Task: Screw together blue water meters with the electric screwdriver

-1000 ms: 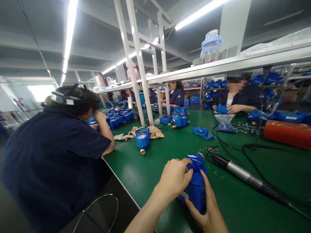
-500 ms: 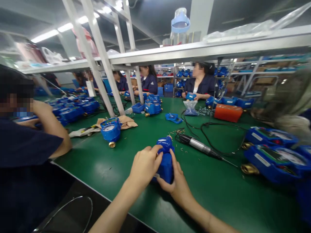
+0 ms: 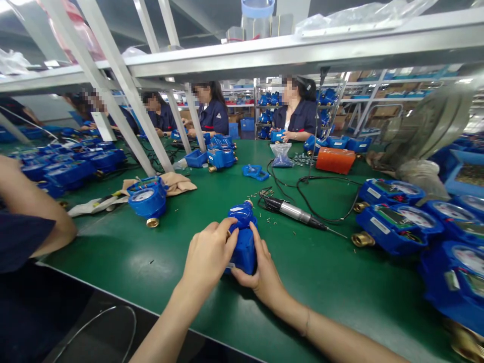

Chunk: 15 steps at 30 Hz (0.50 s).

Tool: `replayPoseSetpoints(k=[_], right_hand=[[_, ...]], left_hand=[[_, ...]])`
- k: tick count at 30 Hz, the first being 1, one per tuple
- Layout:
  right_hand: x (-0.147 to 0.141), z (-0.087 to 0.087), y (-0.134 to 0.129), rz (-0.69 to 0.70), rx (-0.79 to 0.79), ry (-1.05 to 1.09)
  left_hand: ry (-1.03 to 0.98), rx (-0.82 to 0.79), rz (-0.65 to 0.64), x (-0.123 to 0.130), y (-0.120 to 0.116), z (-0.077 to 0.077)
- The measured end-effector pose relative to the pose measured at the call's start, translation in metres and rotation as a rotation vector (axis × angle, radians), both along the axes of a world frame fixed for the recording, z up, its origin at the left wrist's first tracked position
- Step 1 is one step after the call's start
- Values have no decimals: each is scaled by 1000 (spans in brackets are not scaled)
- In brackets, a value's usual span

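A blue water meter [image 3: 245, 248] rests on the green table in front of me, its rounded end pointing away. My left hand [image 3: 212, 248] is closed on its left side, fingertips near the joint between the boxy part and the rounded part. Along its right side my right hand [image 3: 264, 267] grips it, thumb at the near end and fingers reaching forward. Just beyond the meter lie loose screws [image 3: 269, 214] and an electric screwdriver [image 3: 298, 212] with a silver body, its bit pointing right. My fingers hide parts of the meter.
Open water meters [image 3: 397, 222] with brass fittings crowd the right side. Another meter [image 3: 147, 199] stands left, beside a cloth [image 3: 177, 183]. A blue cover [image 3: 255, 172], a bag of small parts [image 3: 282, 156] and an orange box [image 3: 335, 160] lie farther back. A co-worker's arm [image 3: 34, 212] leans at left.
The view has turned right and slightly down, so things sit farther left and higher, and more meters show at right. Both hands stay on the water meter with nearly the same hold.
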State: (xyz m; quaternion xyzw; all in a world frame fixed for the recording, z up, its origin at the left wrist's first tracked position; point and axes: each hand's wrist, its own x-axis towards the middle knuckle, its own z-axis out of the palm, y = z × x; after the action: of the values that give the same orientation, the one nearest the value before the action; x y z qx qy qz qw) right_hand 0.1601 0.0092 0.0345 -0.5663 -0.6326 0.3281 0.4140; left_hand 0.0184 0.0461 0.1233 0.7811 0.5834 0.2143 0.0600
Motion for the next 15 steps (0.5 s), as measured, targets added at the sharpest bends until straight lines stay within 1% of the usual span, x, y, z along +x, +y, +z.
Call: replayPoseSetpoints(k=[2,5,8,12,14,15], right_hand=[[1,0,1,5,11,11],[1,1,0,8,-4,-4],[1,4,-2,10,-32,-27],[4,6,-5,71,27,-41],[6,5,-4,119,53,-2],[7,4,-3,130,59,20]], left_hand=[[15,5,5,1,-2,-1],[-19,-20,-15,-1,0,1],[-69,-47,-29,-6,3,11],[-120,28,30,-14,4,29],[-85,45,26,-16,4,32],[-58,39,14,-16,4,31]])
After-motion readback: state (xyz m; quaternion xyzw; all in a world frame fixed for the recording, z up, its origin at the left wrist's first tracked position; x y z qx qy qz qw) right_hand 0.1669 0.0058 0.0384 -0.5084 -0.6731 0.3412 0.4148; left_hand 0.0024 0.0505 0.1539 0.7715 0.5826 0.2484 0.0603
